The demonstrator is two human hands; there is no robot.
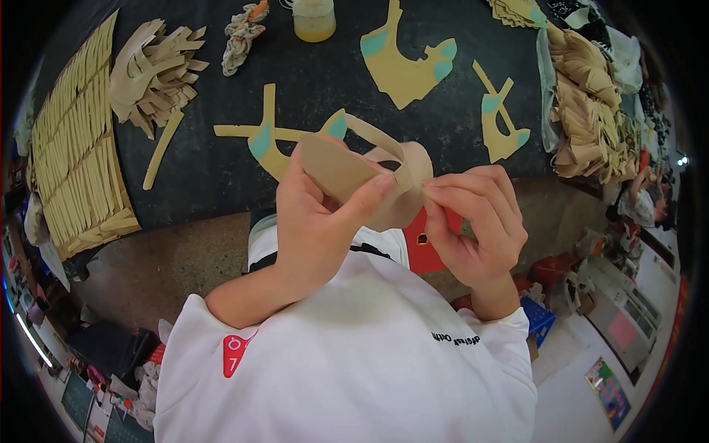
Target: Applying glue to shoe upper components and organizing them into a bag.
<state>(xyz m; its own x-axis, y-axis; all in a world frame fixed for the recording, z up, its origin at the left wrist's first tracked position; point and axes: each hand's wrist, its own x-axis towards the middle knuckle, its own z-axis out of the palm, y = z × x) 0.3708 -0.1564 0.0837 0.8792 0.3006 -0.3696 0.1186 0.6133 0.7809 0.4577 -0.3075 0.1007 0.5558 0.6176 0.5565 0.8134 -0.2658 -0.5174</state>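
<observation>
In front of my chest I hold a beige leather shoe upper (336,168), curved into a loop with a narrow strap arching over its top. My left hand (317,229) is closed around its left part, thumb pressed on the near face. At the right edge of the upper, my right hand (484,225) pinches with thumb and forefinger, the other fingers curled. Just beyond my hands, a flat tan cut piece with blue-green patches (264,144) lies on the black table (310,74), crossed by a strip and partly hidden by the upper.
More patched pieces, one large (406,70) and one small (502,122), lie farther right. At the left are rows of tan strips (77,140), a leather pile (151,70) and a loose strip (164,150). A glue jar (314,18) and crumpled rag (242,37) stand behind. Leather bundles (587,103) line the right.
</observation>
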